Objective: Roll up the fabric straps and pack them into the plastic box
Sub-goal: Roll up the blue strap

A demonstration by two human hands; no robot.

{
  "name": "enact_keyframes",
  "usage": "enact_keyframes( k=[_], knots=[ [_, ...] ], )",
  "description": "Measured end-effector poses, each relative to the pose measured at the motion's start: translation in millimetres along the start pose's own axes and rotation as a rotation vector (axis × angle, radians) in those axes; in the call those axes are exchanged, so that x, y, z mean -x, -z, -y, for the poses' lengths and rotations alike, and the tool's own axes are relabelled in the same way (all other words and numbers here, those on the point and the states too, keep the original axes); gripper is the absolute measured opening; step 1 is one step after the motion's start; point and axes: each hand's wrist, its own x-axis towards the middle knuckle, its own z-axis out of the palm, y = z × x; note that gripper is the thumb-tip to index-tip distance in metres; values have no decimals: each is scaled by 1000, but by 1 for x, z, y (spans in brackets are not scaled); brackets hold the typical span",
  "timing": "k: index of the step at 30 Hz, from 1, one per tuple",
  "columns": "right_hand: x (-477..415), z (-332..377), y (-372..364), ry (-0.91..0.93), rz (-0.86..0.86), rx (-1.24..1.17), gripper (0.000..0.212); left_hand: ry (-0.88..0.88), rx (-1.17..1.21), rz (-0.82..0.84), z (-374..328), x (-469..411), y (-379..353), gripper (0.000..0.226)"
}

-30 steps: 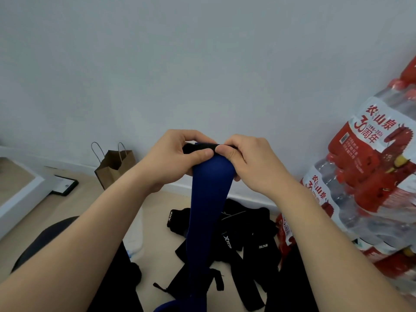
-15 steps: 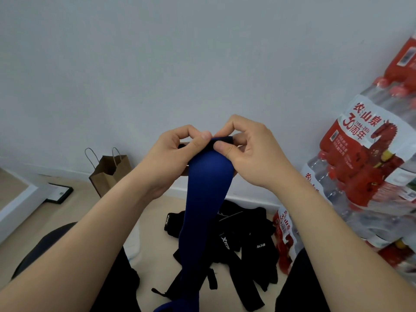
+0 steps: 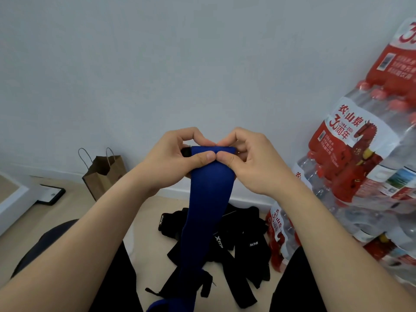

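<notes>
The blue strap [image 3: 208,194] hangs long, its top rolled. The left hand [image 3: 173,158] and right hand [image 3: 249,161] pinch that roll. Black straps [image 3: 227,246] lie on the floor beside water-bottle packs [image 3: 351,176]

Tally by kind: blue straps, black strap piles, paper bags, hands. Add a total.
blue strap: 1
pile of black straps: 1 (too tangled to count singly)
brown paper bag: 1
hands: 2, the left hand and the right hand, both pinching the blue strap's rolled top end
Total: 5
</notes>
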Motion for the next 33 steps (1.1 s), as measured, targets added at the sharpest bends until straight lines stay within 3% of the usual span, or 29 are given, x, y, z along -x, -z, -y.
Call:
enact_keyframes(
  k=[4,7,10,15,19,22,25,28,30,33],
  knots=[
    [-2,-2,-1,46,-79,-26,19,65,79,17,1,-2,3,31],
    [-4,-3,-5,46,-87,-32,17,95,52,-50,6,-4,4,20],
    [-6,-3,4,7,-2,-227,9,80,54,-52,7,-3,4,8],
    [-6,-2,4,-96,175,-148,16,-1,33,-72,4,-1,9,36],
    [-8,-2,0,-48,60,-139,6,27,50,23,3,1,12,23],
    [-10,-4,0,-24,7,-85,9,61,85,42,3,3,6,39],
    [-10,-4,-7,-28,22,-66,10,50,72,-59,4,2,5,27],
    [-9,-1,-8,-92,134,-217,18,-9,54,-118,5,3,6,13],
    [-8,2,-8,-127,183,-276,22,-63,18,-122,5,5,6,14],
    [-6,5,-8,-127,121,-296,13,-63,-22,-80,4,7,10,27]
  ],
)
